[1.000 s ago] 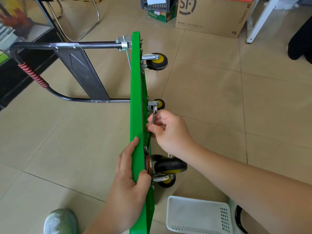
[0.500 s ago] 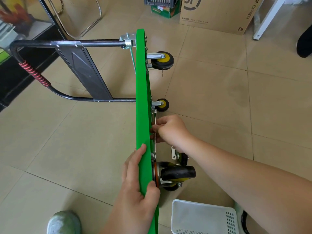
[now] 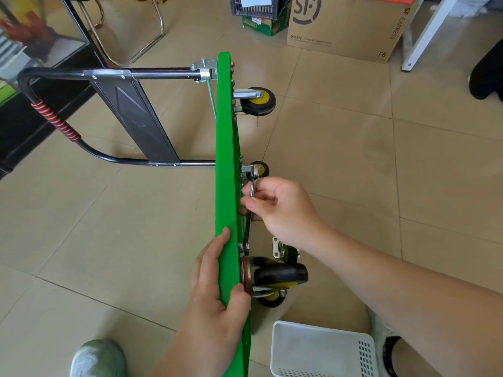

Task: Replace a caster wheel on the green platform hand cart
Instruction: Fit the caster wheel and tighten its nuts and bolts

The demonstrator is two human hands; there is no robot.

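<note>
Against the underside of the upended green platform (image 3: 226, 159), the fingers (image 3: 255, 204) of the right hand (image 3: 285, 213) pinch a slim metal wrench (image 3: 252, 186) about midway along its shaft. Thumb and forefinger are closed on it and the other fingers curl in behind. The wrench's lower end sits at a bolt just above the mounted caster wheel (image 3: 280, 276). Its upper end pokes out above the fingers and leans a little away from the deck, where half a second ago it lay close along it. The hand itself has barely shifted; its knuckles face up and the forearm comes in from the lower right.

The left hand (image 3: 215, 297) keeps the same clamp on the platform's top edge as before, with fingers flat on the deck side and thumb hooked over onto the wheel side beside the caster's plate.

The platform stands on its long edge on the tiled floor (image 3: 340, 172), handle (image 3: 109, 74) stretched out to the left and the far corner wheel (image 3: 258, 102) jutting right. A loose caster (image 3: 285, 251) lies on the floor just behind the mounted one. A white basket (image 3: 321, 349) sits near the lower edge, a cardboard box (image 3: 348, 23) well beyond.
</note>
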